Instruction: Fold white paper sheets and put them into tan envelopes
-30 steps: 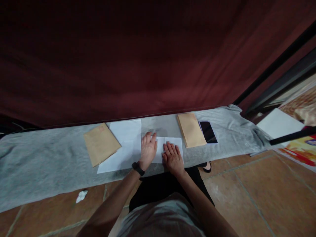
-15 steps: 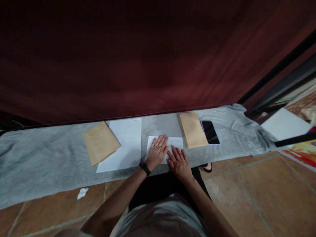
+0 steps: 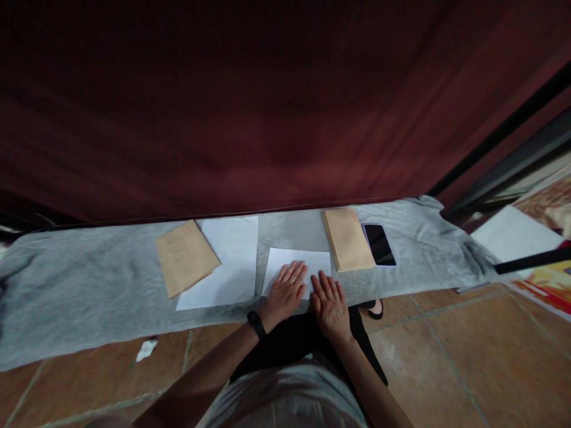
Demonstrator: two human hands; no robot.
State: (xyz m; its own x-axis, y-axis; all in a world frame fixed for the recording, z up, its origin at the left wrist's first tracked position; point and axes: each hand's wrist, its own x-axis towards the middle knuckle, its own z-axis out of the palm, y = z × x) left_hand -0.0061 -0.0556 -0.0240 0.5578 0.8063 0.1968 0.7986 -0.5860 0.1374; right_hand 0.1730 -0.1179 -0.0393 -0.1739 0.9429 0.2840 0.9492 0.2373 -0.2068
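A small white sheet [image 3: 294,257], perhaps folded, lies on the grey cloth [image 3: 289,229] in front of me. My left hand [image 3: 286,289], with a black band at the wrist, rests flat on its near part, fingers out. On its near right corner lie the fingertips of my right hand [image 3: 331,302], also stretched out flat. Neither hand grips anything. To the left, a larger white sheet [image 3: 236,261] is partly covered by a brown envelope [image 3: 185,258]. Several stacked brown envelopes [image 3: 350,238] lie right of the small sheet.
A phone [image 3: 379,244] lies beside the stacked envelopes. Behind the cloth rises a dark red surface [image 3: 276,131]. At the far right are a white sheet [image 3: 515,235] and a black bar [image 3: 535,260]. White scrap [image 3: 146,350] lies on the tiled floor.
Both hands have slid toward my body, uncovering more of the small sheet's far part. My right hand has also shifted slightly right. The view has moved a little.
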